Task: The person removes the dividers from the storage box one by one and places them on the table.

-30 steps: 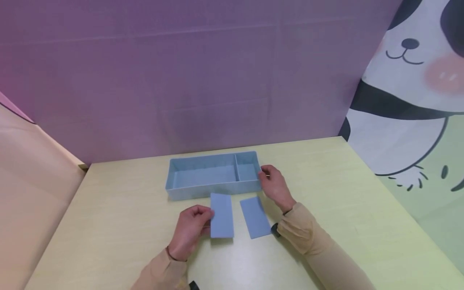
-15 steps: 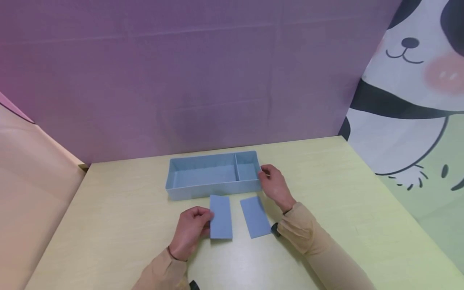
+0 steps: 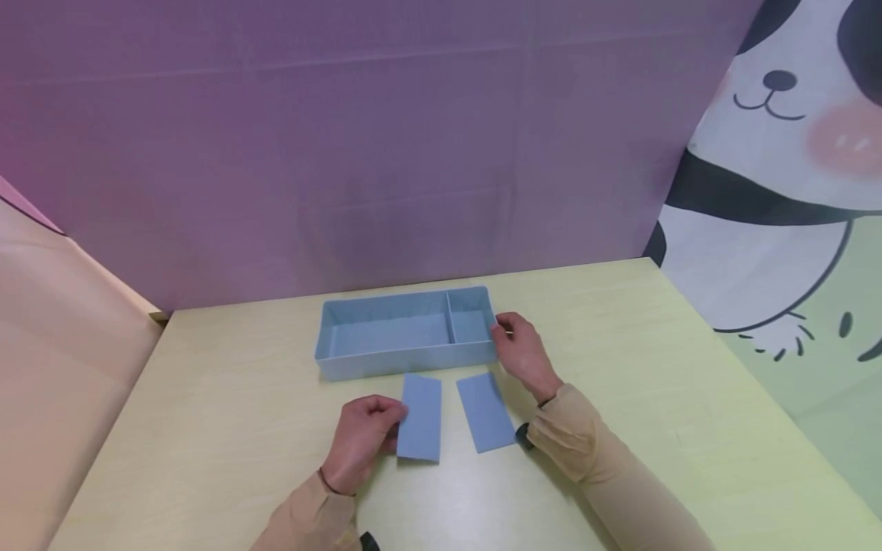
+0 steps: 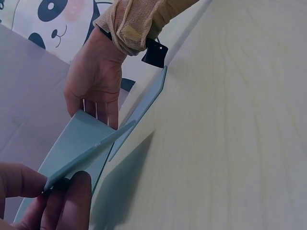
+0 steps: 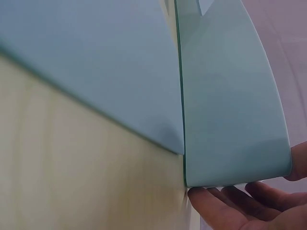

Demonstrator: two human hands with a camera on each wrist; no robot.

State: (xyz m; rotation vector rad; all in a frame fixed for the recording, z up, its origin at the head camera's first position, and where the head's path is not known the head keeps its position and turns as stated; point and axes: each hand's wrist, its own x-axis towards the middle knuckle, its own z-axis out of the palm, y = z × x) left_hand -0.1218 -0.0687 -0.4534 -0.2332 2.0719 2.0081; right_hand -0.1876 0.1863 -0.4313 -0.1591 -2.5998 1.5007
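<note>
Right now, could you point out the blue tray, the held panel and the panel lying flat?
Blue tray [image 3: 406,360]: head view, front wall.
Held panel [image 3: 419,418]: head view, middle of its face.
Flat panel [image 3: 485,413]: head view, middle of upper face.

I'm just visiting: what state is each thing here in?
Light-blue rectangular two-compartment box: upright, open-topped.
Left flat blue rectangular panel: held, raised off the pale wood-grained table.
Right flat blue rectangular panel: lying on the table.
Left hand: pinching the left panel.
Right hand: gripping the box's right end.
</note>
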